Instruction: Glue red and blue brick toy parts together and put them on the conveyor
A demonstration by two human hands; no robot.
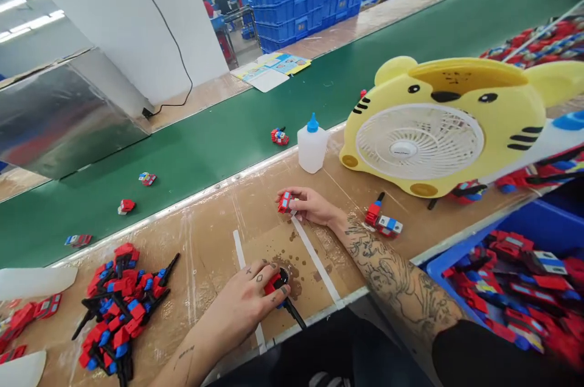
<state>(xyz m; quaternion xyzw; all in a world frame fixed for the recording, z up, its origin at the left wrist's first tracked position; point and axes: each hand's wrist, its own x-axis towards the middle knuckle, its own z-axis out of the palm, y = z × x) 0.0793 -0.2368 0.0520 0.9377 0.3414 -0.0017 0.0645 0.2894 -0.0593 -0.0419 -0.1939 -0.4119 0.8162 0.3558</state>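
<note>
My left hand (241, 296) is closed around a red toy part with a black rod (294, 313), low on the brown work surface (210, 235). Right by those fingers is a small round dark thing (285, 275), with wet spots on the surface around it. Farther forward, my right hand (314, 207) pinches a small red toy block with light-blue and grey patches (285, 202). A white squeeze bottle with a blue tip (312, 146) stands beyond the right hand. Part of each held piece is hidden by the fingers.
A pile of red, blue and black parts (121, 308) lies at left. Toy pieces sit on the green conveyor belt (205, 149). At right are a yellow fan (506, 113), another red toy (381, 219) and a blue bin (438, 265) of toys. Blue crates (296, 3) stack behind.
</note>
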